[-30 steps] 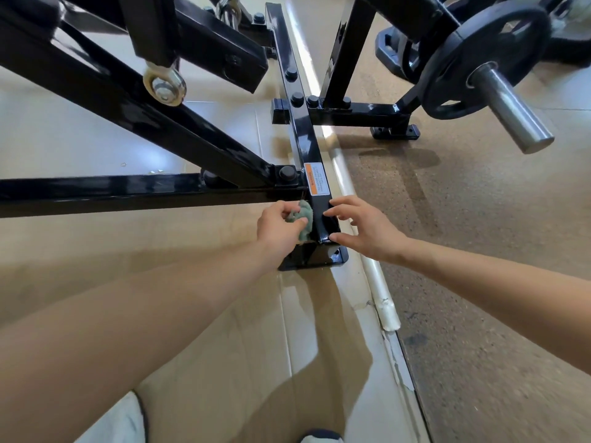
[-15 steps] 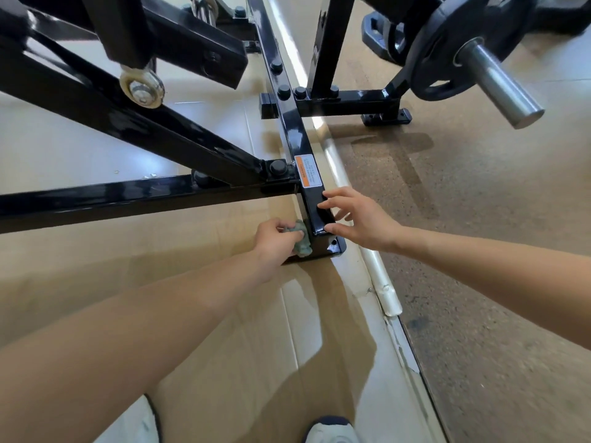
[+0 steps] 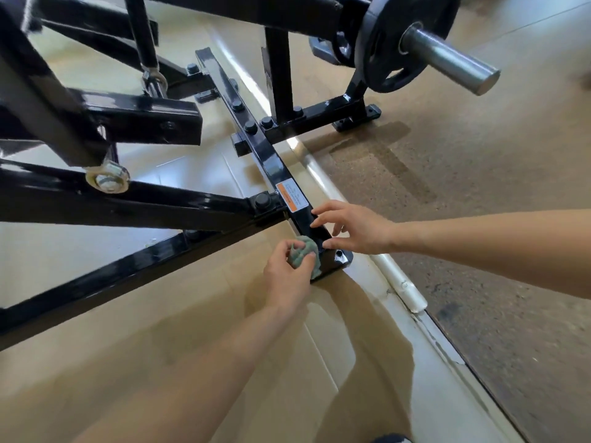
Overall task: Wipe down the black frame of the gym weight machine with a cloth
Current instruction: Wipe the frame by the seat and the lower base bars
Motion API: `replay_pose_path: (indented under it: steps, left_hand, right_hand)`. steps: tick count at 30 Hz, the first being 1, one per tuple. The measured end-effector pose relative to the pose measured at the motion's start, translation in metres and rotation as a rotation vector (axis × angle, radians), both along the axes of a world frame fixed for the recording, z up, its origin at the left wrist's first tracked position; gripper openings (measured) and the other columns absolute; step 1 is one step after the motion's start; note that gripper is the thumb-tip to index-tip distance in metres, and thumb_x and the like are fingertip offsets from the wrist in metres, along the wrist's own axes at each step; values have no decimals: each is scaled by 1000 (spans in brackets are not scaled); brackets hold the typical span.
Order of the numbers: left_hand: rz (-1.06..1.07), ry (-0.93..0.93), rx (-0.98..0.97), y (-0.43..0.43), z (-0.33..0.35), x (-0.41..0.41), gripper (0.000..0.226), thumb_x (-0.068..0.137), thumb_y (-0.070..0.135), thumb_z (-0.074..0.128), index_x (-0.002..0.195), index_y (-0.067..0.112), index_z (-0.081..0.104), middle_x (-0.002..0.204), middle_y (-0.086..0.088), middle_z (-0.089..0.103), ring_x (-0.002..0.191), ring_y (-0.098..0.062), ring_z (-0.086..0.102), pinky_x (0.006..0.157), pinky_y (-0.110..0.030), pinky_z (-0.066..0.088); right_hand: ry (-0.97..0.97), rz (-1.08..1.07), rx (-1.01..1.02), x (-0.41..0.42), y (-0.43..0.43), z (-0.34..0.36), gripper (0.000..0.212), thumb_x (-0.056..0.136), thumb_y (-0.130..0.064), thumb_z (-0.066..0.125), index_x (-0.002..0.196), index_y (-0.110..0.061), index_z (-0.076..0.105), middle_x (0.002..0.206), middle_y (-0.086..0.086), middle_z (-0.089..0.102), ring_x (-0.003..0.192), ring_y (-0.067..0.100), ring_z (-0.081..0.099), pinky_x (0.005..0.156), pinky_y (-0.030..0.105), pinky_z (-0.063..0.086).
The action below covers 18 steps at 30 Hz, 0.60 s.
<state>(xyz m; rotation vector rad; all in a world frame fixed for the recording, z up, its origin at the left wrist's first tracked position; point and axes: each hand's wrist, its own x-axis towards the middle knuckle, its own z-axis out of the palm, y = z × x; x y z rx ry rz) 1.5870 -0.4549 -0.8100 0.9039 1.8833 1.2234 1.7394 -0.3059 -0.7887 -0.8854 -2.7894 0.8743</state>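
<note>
At the far left, the glossy black steel frame (image 3: 134, 203) of the weight machine runs in slanting square tubes, one of them carrying a silver hex bolt (image 3: 108, 181). These tubes meet the long black base rail (image 3: 271, 161), which lies on a tan cardboard-like floor sheet (image 3: 160, 330).

Further right, the left hand (image 3: 287, 278) comes up from the bottom edge. Its grip is curled, with thumb and fingers pinching a crumpled grey-green cloth (image 3: 303, 252). The cloth touches the left side of the rail's near end, just above the flat black foot plate (image 3: 340, 259) with its bolt hole. A little way up the rail sits an orange-and-white warning label (image 3: 291, 197).

The right hand (image 3: 358, 228) reaches in from the right edge with its grip spread. Its straight fingertips rest on the rail's top face just below the label, and the thumb lies on the rail's near end, just beside the cloth.

Right of the rail, a white pipe-like strip (image 3: 398, 284) runs along the sheet's edge. Beyond it lies brown speckled rubber flooring (image 3: 479, 203). At top right, a round black weight plate (image 3: 380, 59) sits on a grey steel sleeve (image 3: 447, 62).
</note>
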Motion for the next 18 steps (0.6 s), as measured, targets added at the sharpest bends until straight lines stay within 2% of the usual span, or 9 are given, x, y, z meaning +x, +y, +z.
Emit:
replay_pose_path:
  steps: [1,4,7,9,12,15,18]
  left_hand:
    - [-44,20,-7,-3,-1,-2,19,89,23,73,88,37,60,92,15,63,81,1,64,59,-15,54]
    - [-186,104,-41,-9,1,-11,17,84,27,75,92,35,63,93,17,64,85,-4,63,67,-38,62]
    - [-243,201,29,-4,8,-19,17,80,25,77,90,32,65,90,14,65,81,-6,62,69,-37,59]
    - [-191,203,94,6,15,-23,16,82,24,77,89,31,66,91,13,65,83,-7,62,71,-28,57]
    - [-88,182,110,27,26,-21,15,86,24,77,91,31,64,102,7,61,91,-10,61,70,-14,49]
    - [-86,77,68,40,35,-13,10,89,26,75,94,26,66,103,0,66,93,-14,64,74,-28,59]
    - [-143,30,64,44,39,-7,8,92,27,73,98,25,70,97,2,72,88,-15,67,82,-44,60]
  right_hand:
    - [-3,7,-1,0,0,1,45,90,-41,71,133,-36,58,146,-15,43,86,-2,62,78,20,53]
    - [-1,24,-5,1,-2,6,43,92,-37,70,133,-32,59,149,-13,43,85,-1,61,78,23,52]
    - [31,-16,-38,4,-7,9,40,91,-31,73,130,-27,62,144,-10,49,84,2,64,81,27,55]
    - [87,-140,-131,4,-11,9,39,89,-23,75,126,-27,63,131,-9,55,86,5,67,83,33,58]
    - [209,-289,-313,-1,-21,10,51,83,-13,74,128,-31,61,122,-9,58,83,12,69,78,33,60]
    - [320,-328,-410,-6,-27,12,59,79,-15,78,131,-35,59,118,-10,61,81,19,70,71,27,61]
    - [362,-370,-412,-5,-26,16,49,81,-14,76,125,-29,63,113,-6,64,83,17,69,71,23,59]
